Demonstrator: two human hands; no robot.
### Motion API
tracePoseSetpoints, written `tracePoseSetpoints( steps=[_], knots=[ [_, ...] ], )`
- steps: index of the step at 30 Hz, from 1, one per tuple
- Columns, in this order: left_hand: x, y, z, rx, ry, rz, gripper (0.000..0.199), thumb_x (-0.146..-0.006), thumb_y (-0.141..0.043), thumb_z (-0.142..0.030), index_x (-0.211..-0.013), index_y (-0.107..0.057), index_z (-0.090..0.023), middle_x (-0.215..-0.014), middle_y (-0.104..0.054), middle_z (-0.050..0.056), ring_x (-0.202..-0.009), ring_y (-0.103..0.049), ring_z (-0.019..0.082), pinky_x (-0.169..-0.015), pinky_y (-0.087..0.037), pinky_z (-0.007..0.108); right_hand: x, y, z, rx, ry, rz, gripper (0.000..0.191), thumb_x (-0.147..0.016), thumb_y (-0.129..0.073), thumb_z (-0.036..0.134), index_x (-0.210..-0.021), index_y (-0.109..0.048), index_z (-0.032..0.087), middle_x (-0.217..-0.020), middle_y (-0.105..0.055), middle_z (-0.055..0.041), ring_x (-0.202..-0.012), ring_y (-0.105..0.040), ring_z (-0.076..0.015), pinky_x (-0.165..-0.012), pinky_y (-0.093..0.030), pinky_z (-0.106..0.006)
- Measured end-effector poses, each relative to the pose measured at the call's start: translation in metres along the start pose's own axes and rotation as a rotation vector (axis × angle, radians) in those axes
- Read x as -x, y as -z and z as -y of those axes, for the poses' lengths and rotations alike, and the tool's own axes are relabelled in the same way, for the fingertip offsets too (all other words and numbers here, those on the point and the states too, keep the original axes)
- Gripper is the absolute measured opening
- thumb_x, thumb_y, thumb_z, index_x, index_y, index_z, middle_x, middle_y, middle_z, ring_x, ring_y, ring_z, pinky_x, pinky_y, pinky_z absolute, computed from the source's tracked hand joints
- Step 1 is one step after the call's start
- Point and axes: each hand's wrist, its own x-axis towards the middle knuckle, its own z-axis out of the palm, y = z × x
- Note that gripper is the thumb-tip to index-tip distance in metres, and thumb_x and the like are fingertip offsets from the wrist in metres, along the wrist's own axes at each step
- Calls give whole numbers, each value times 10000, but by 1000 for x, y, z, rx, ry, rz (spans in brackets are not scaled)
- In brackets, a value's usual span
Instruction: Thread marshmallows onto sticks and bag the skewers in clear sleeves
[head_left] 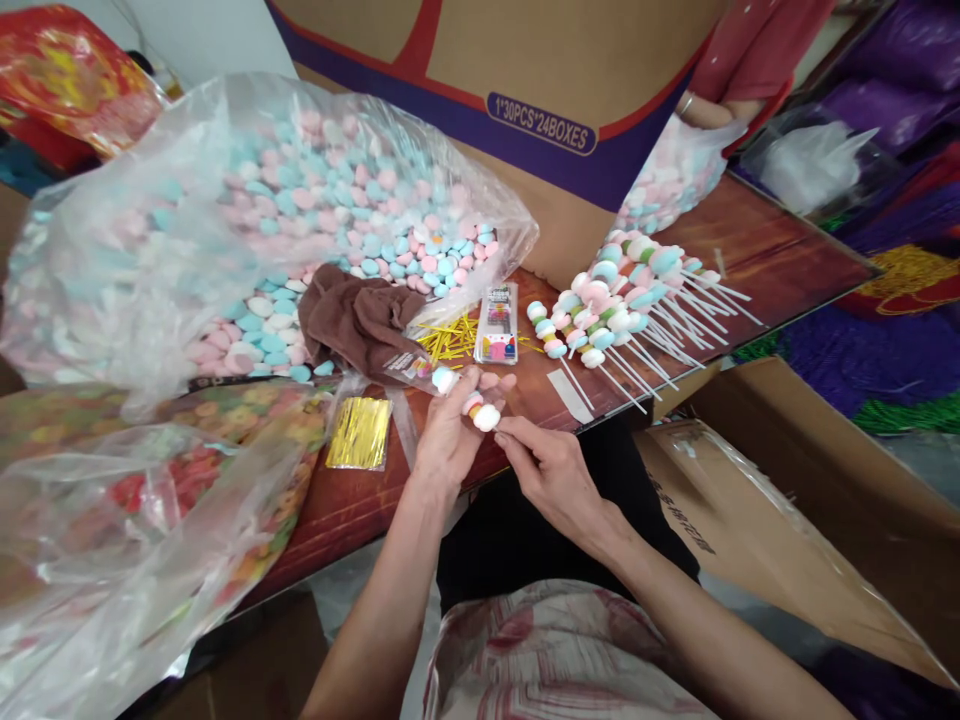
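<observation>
My left hand (450, 435) is closed around a short marshmallow skewer (487, 417) of pink, yellow and white pieces. A white and pale blue marshmallow (444, 380) shows at the thumb side of that hand, beside a transparent wrapper. From the right, my right hand (551, 475) pinches at the skewer's lower end, where the stick is mostly hidden by the fingertips. Finished-looking marshmallow skewers (600, 300) lie in a pile to the right, their white sticks pointing toward me. Gold twist ties (358, 433) lie in a packet left of my hands.
A large transparent bag (300, 200) of pastel marshmallows covers the table's left. Near it are a brown cloth (356, 315), loose gold ties (450, 340) and a small printed pack (497, 325). A big carton (525, 60) stands behind; another person's arm (705, 108) is beyond it.
</observation>
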Motion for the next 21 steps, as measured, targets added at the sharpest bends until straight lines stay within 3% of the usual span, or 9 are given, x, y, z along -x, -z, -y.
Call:
tracePoseSetpoints(
  steps=[5, 10, 13, 16, 21],
  knots=[
    [6, 3, 7, -94, 76, 122, 180, -723, -789, -217, -808, -646, -149, -686, -694, 2, -934, -732, 263, -935, -531, 399, 2, -20, -4, 31, 89, -199, 219, -972, -466, 174, -903, -671, 139, -745, -672, -52, -632, -604, -127, -645, -454, -227],
    [5, 11, -6, -135, 157, 235, 354, -776, -762, -421, -960, -678, -131, -960, -750, 110, -1017, -705, 302, -964, -517, 473, -6, -13, -4, -183, -1, -151, 196, -970, -501, 208, -901, -674, 146, -792, -671, -33, -690, -613, -119, -703, -468, -214],
    [0, 12, -15, -93, -9, 141, 430, -781, -729, -528, -972, -669, -147, -1059, -736, 117, -1057, -691, 283, -996, -500, 453, -8, -7, -3, -254, -53, -101, 216, -976, -497, 249, -890, -669, 150, -785, -633, -12, -689, -564, -109, -693, -446, -209],
    [-4, 13, -20, -40, -172, 59, 306, -796, -746, -441, -916, -655, -174, -993, -746, 67, -1056, -695, 240, -1015, -492, 411, -8, -4, -3, -279, -113, -70, 244, -982, -486, 294, -868, -653, 157, -749, -590, 10, -631, -488, -93, -630, -410, -201],
    [-1, 15, -18, -148, -178, -1, 326, -777, -768, -424, -919, -625, -167, -924, -753, 77, -977, -725, 245, -916, -545, 388, -11, 1, -1, -49, -169, 107, 260, -1000, -421, 272, -848, -614, 187, -620, -526, 39, -536, -453, -97, -567, -359, -211]
  ],
)
